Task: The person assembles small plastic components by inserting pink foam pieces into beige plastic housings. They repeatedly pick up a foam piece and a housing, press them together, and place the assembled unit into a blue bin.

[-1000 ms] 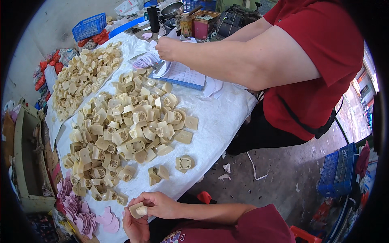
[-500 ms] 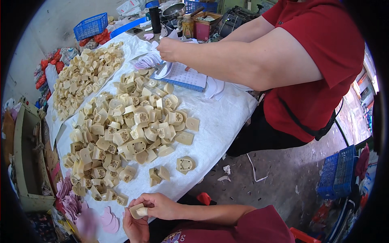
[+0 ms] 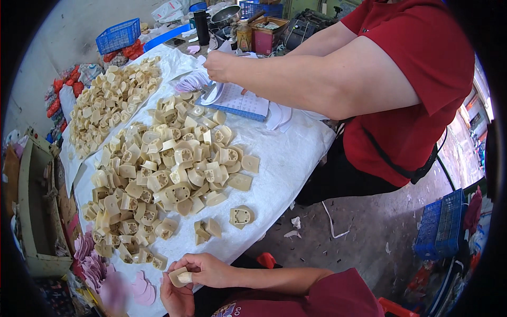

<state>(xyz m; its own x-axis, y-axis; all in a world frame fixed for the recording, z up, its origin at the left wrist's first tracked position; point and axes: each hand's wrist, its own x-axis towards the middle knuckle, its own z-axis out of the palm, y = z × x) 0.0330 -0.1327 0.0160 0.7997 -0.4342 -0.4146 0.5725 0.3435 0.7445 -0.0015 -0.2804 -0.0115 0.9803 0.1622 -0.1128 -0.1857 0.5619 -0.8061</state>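
Between my two hands at the bottom of the head view is a cream plastic shoe heel [image 3: 177,277]. My left hand [image 3: 177,300] grips it from below and the left side. My right hand [image 3: 207,270] is closed on its right side, with a whitish cover on the thumb pressed against it. Just beyond lies a big heap of similar cream heels [image 3: 163,174], several with holes in their hollow side. A single heel [image 3: 242,216] rests apart, right of the heap. Thin pink curved pads [image 3: 142,288] lie left of my hands.
Across the white-covered table [image 3: 274,179] a person in red [image 3: 369,95] handles pale sheets over a blue-edged printed board [image 3: 237,100]. A second heel heap [image 3: 113,100] lies far left. More pink pads [image 3: 94,267] are stacked near left. Blue crates [image 3: 439,224] stand on the floor at right.
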